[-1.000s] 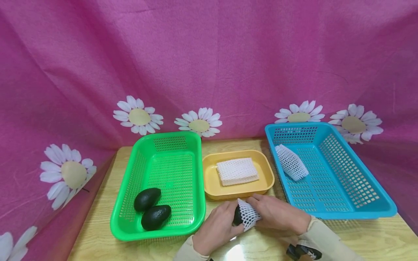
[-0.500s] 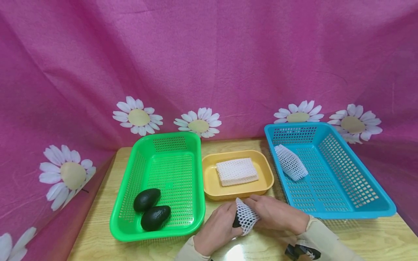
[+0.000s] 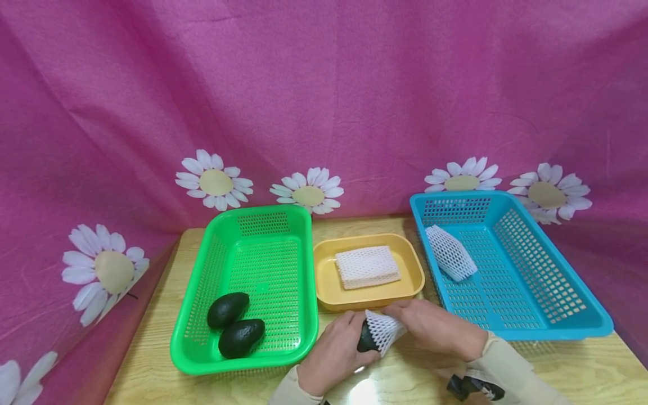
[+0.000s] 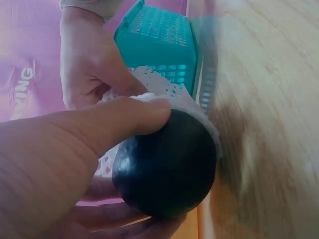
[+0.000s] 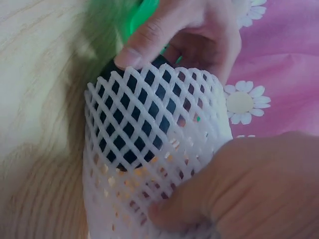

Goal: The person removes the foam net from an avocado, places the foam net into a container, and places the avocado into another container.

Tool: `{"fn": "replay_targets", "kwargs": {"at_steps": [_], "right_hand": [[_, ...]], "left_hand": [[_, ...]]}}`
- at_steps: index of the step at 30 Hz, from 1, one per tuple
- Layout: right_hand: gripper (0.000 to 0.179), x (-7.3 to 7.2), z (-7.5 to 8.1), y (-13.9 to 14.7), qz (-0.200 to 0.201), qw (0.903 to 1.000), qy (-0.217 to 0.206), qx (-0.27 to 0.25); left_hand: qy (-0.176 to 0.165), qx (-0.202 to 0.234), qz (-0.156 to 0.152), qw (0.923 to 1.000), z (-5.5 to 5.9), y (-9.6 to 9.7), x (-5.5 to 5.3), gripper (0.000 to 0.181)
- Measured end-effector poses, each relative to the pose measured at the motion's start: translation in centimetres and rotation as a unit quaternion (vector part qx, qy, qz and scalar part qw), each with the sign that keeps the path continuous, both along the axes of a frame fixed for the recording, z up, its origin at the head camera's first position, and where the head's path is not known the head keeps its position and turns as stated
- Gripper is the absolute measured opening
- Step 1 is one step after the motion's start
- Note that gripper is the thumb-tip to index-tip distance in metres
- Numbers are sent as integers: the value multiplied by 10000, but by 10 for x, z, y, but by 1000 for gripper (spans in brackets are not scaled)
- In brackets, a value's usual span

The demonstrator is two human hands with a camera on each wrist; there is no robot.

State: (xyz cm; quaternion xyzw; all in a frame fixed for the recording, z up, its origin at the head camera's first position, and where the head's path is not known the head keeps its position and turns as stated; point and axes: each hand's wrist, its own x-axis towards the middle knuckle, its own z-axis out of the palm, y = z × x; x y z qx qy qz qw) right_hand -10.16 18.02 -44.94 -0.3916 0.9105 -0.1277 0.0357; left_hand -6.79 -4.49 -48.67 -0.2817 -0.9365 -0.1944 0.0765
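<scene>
My left hand [image 3: 331,355] grips a dark avocado [image 3: 365,339] by its rounded end, thumb on one side and fingers on the other in the left wrist view. A white foam net sleeve [image 3: 383,332] covers the avocado's other end. The right hand [image 3: 439,331] pinches the sleeve's far part, its thumb pressing the mesh in the right wrist view. Through the mesh [image 5: 134,119], the dark fruit shows partway into the sleeve. Two more avocados [image 3: 228,310] lie in the front of the green basket [image 3: 244,367], left of my hands.
Just behind my hands, a yellow tray [image 3: 324,298] holds folded white foam nets [image 3: 368,267]. To the right stands a blue basket [image 3: 536,332] with a net-wrapped piece [image 3: 450,253] along its left side. A pink flowered cloth [image 3: 324,101] hangs behind the table.
The right hand has shifted slightly right, drawing the foam net's free end with it. More of the avocado's dark end now shows beside my left hand. Baskets and tray look the same.
</scene>
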Motion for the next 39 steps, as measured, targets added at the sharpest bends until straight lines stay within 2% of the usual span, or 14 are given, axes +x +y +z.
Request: {"fn": "replay_targets", "kwargs": {"at_steps": [5,9,11,13,16,21,28,39], "right_hand": [[51,1,4,1,-138,9998,36,131],[39,1,5,1,-136,9995,185,212],[34,1,5,-1,-153,9995,122,263],[36,2,4,-3,-190,9994,-34,300],[48,2,2,-7,-238,9988,-251,347],[50,0,-1,-12,-11,9993,-195,322],[48,0,-3,-15,119,9994,-40,311],[25,-2,1,-7,248,9997,-41,12]], "left_hand": [[-157,-5,55,9999,0,0,1,57],[-299,-81,44,9995,0,0,1,56],[-404,-122,44,9991,0,0,1,57],[-519,-134,45,9986,0,1,0,57],[-598,-143,33,9981,1,1,0,58],[-467,-80,-20,9989,-2,2,0,63],[13,-218,-45,9998,-7,2,0,65],[-104,-130,16,9999,-5,1,0,57]]}}
